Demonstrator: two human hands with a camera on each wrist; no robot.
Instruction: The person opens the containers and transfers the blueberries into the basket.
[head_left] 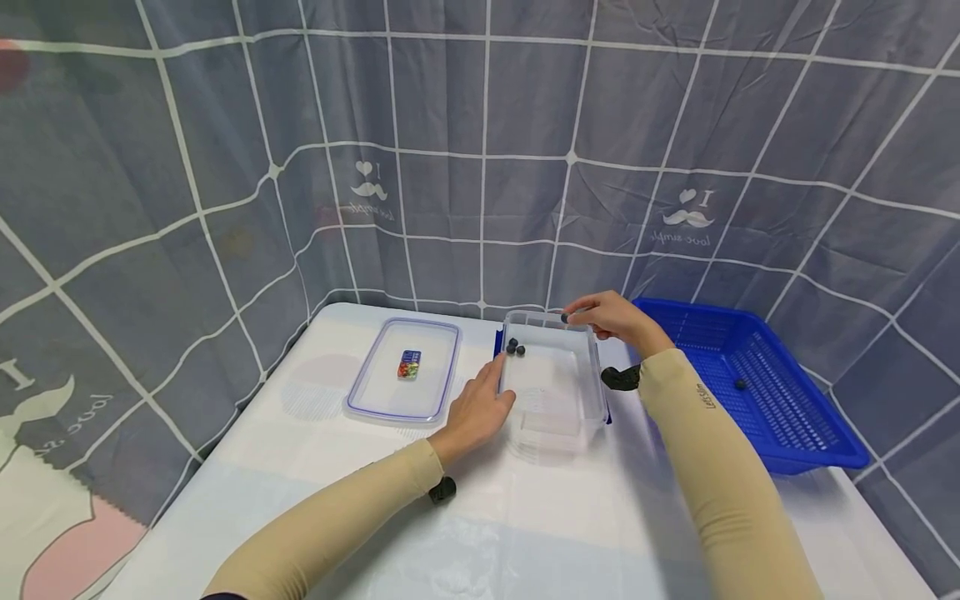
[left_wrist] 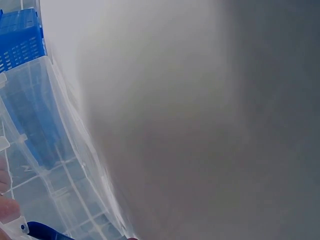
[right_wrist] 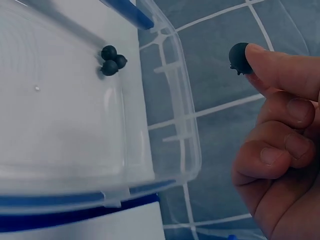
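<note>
Between thumb and fingertip, my right hand (head_left: 611, 318) pinches a single blueberry (right_wrist: 240, 58) above the far right rim of a clear plastic container (head_left: 551, 375). Three blueberries (right_wrist: 114, 61) lie together inside the container, towards its far left corner in the head view. My left hand (head_left: 480, 404) rests against the container's left side, its fingers mostly straight and the thumb spread towards the near part. Only bits of its fingers (left_wrist: 7, 207) show in the left wrist view.
A blue perforated basket (head_left: 787, 417) stands to the right, with one blueberry (head_left: 740, 384) inside. The container's lid (head_left: 375, 392), carrying a colourful label (head_left: 408, 365), lies flat on the left of the white table (head_left: 300, 467). A grey checked curtain (head_left: 450, 192) hangs behind.
</note>
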